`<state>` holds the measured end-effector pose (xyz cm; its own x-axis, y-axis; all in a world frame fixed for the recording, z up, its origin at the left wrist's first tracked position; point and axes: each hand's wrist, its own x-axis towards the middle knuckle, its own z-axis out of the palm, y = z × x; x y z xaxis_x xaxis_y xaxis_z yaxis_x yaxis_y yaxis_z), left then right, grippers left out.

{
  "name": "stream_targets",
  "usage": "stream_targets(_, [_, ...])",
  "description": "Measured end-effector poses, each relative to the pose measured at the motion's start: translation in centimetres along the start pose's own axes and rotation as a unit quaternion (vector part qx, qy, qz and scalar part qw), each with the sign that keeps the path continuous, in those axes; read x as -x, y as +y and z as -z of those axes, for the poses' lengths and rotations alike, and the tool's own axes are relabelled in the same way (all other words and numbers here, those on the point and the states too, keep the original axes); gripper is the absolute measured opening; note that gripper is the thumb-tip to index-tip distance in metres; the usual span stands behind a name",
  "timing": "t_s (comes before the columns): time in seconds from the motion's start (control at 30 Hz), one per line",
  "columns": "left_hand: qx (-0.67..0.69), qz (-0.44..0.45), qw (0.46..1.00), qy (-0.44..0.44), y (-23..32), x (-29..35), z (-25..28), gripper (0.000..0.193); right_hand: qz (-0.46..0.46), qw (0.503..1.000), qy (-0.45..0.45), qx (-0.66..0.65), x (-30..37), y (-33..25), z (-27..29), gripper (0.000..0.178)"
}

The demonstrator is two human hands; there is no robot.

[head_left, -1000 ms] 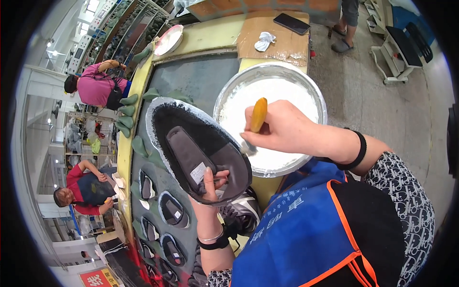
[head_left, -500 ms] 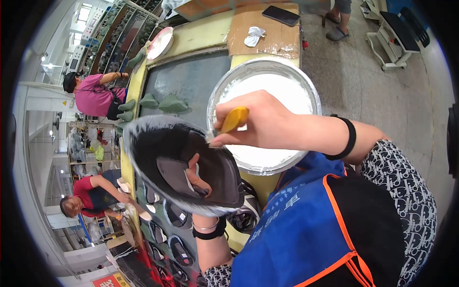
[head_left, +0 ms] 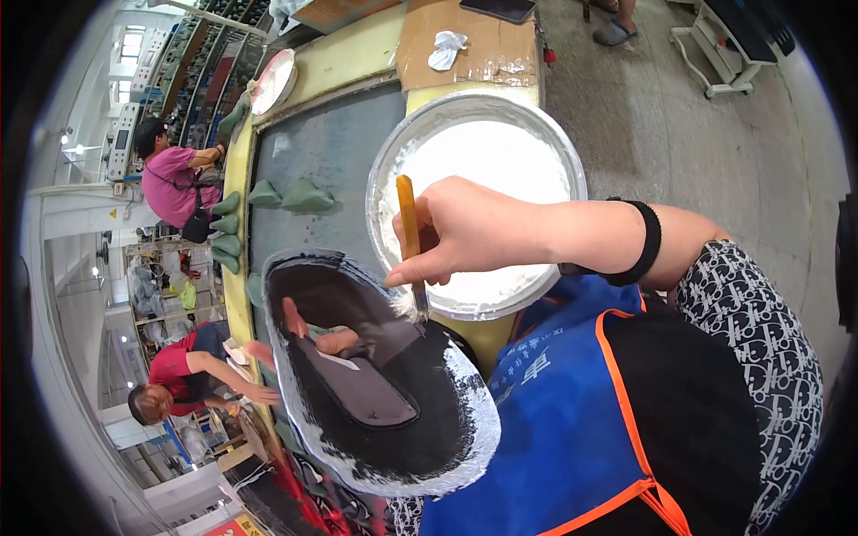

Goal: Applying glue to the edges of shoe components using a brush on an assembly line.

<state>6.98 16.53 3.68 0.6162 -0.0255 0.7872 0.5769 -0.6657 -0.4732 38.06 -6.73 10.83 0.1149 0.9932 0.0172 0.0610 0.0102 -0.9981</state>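
Observation:
My left hand [head_left: 335,341] grips a dark shoe upper [head_left: 411,447], its fingers showing on the inner side beside the grey tongue [head_left: 366,389]. White paste coats the upper's rim, thickest along the near right edge. In my right hand [head_left: 474,223] is a brush with a yellow handle [head_left: 408,210], held between thumb and fingers. Its whitish bristles [head_left: 404,307] point down at the upper's inner edge; whether they touch it I cannot tell. Behind my right hand stands a round metal basin [head_left: 572,152] of white paste [head_left: 492,161].
Green shoe lasts [head_left: 307,196] lie on the grey tabletop [head_left: 335,134]. Cardboard [head_left: 483,54] at the far end bears a crumpled white tissue [head_left: 447,50] and a phone [head_left: 500,9]. A white bowl [head_left: 273,82] stands at the far left. Two people work beyond the table's left side.
The upper has turned and come nearer, showing its paste-covered near edge. The brush has swung more upright, bristles down, over the upper. The view has shifted slightly.

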Motion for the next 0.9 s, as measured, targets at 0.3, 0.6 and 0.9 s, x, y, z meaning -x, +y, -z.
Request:
stream_targets(0.3, [0.011,0.019,0.993,0.114,3.3,-6.1,0.7,0.057,-0.051,0.992,-0.024,-0.111,1.4,-0.2,1.2,0.035])
stream_targets(0.6, [0.216,0.169,0.959,0.066,5.7,-6.2,1.8,0.039,0.013,0.997,0.043,-0.069,0.6,1.0,-1.1,0.024])
stream_targets(0.9, [0.49,0.636,0.596,-0.005,5.0,-6.7,8.9,0.036,0.147,0.976,0.151,-0.058,-2.5,0.5,-0.3,0.009])
